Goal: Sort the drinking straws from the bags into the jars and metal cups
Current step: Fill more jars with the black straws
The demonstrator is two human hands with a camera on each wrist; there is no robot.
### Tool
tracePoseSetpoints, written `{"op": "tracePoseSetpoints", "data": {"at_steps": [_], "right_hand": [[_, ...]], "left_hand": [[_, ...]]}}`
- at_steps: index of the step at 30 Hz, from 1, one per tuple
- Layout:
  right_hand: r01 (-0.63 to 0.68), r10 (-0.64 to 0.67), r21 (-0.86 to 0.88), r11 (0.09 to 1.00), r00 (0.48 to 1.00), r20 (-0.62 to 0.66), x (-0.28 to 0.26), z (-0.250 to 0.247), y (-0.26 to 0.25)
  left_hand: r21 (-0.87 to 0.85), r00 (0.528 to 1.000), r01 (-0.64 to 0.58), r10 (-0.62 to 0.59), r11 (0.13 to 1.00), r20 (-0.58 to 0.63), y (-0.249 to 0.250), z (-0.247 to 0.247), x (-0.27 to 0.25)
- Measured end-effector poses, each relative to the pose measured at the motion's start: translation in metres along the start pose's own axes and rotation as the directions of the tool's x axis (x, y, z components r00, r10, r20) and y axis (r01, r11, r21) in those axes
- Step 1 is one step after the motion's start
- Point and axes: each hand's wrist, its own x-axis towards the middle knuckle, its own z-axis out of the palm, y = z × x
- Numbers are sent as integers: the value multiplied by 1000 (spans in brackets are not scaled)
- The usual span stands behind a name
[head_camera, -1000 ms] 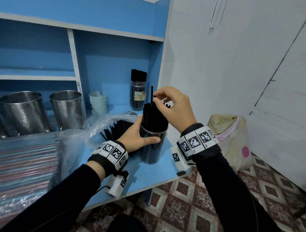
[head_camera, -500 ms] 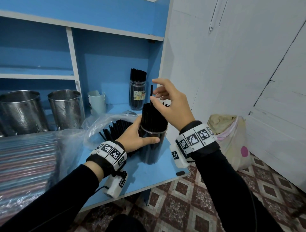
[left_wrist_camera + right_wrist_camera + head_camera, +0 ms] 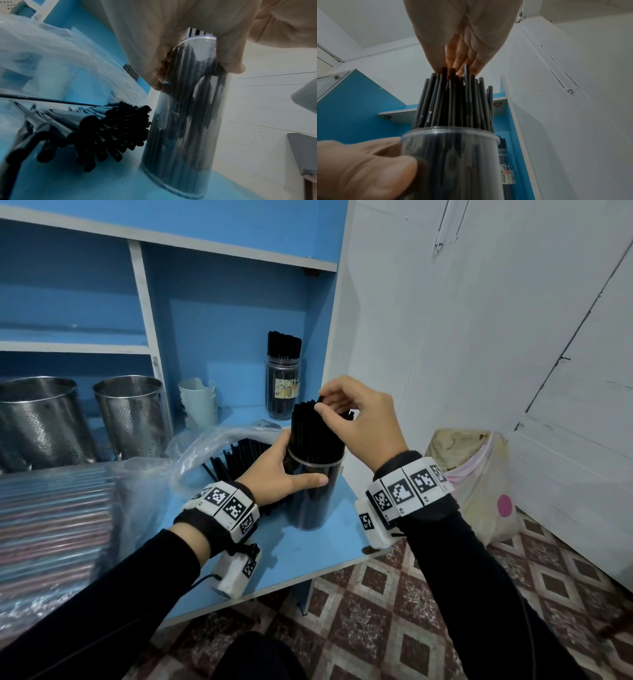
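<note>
Black straws (image 3: pixel 317 429) pack clear jar (image 3: pixel 313 491) | left hand (image 3: pixel 281 474) grips jar | right hand (image 3: pixel 359 419) pinches one straw tip: seat it gently, jar steady.

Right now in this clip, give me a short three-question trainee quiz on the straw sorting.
1. True or false: the left hand holds the clear jar upright on the blue shelf.
2. What does the right hand touch? A) a metal cup B) the tops of the black straws in the jar C) the plastic bag
3. How many metal cups stand at the back left?

Key: 1 true; 2 B; 3 two, both apparently without straws.
</note>
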Motion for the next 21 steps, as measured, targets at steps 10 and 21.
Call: {"op": "tracePoseSetpoints", "data": {"at_steps": [10, 21], "right_hand": [[28, -8, -168, 985, 993, 117, 6, 2, -6], [77, -78, -198, 977, 997, 2, -15, 13, -6]], "left_hand": [[16, 1000, 15, -14, 1000, -3, 1, 0, -1], [20, 1000, 22, -22, 1000, -2, 7, 0, -4]]}}
